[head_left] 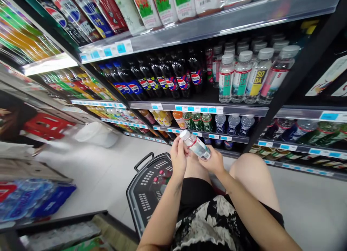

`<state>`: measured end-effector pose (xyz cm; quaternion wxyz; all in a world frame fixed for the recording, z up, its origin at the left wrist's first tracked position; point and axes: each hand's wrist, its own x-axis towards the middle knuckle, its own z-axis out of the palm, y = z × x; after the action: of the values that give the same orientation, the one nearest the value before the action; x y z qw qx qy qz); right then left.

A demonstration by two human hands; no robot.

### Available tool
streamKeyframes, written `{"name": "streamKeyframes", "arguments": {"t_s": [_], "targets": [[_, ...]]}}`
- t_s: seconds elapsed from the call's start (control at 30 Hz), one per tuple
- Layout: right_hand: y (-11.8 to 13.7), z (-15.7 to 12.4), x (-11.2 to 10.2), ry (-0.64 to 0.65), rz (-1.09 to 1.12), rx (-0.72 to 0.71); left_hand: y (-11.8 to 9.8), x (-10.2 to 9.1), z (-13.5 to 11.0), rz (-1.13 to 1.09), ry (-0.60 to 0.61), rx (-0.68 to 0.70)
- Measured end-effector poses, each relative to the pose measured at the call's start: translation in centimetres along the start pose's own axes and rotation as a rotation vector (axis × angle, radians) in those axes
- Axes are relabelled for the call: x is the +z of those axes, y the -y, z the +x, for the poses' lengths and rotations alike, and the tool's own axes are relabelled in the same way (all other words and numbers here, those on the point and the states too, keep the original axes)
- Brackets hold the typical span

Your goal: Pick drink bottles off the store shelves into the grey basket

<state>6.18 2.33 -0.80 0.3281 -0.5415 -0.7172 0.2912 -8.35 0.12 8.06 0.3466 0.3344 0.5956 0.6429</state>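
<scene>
A clear soda water bottle with a white cap lies tilted between my two hands, its cap toward the upper left. Near the cap end, my left hand has its fingers closed against the bottle's neck. My right hand wraps round the lower end of the bottle. Similar soda water bottles with white caps stand on the shelf in front of me. Beside my left forearm is a black basket on the floor, with pink-capped bottles in it.
Dark cola bottles line the middle shelf; smaller bottles fill the lower shelves. A white tub and a red stool stand on the floor at left. Blue shrink-wrapped packs are stacked nearer me.
</scene>
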Motion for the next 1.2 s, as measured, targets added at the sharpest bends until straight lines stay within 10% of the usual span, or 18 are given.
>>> {"name": "streamKeyframes", "arguments": {"t_s": [0.23, 0.4, 0.53, 0.7, 0.97, 1.2], "targets": [[-1.7, 1.0, -1.3, 0.170, 0.378, 0.100, 2.4, 1.3, -0.8, 0.280, 0.167, -0.046], [-2.9, 1.3, -1.2, 0.729, 1.130, 0.357, 2.7, 1.7, -0.8, 0.330, 0.171, -0.004], [-3.5, 1.0, -0.9, 1.085, 1.482, 0.376, 2.6, 2.5, -0.8, 0.174, 0.167, 0.020], [-3.9, 0.4, -0.1, 1.289, 1.673, 0.243, 3.2, 3.9, -1.8, -0.221, 0.359, -0.275], [-2.1, 0.6, -1.5, 0.907, 1.453, 0.282, 3.6, 3.0, -2.7, -0.205, 0.263, -0.336], [-1.8, -0.1, -0.4, 0.660, 1.388, 0.343, 1.9, 2.3, -1.4, 0.166, 0.328, -0.050]]}}
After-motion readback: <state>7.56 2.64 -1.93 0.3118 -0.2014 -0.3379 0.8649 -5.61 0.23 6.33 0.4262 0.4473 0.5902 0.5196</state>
